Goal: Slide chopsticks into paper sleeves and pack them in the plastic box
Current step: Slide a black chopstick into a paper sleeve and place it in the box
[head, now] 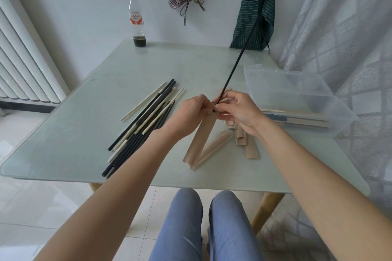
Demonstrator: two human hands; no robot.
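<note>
Both hands meet above the table. Left hand pinches the mouth of a brown paper sleeve, which hangs toward the person. Right hand pinches a black chopstick low down; its long axis rises up and away to the right, its tip at the sleeve's mouth. Sliding it in means pushing down along that line. Right of both hands stands the plastic box.
</note>
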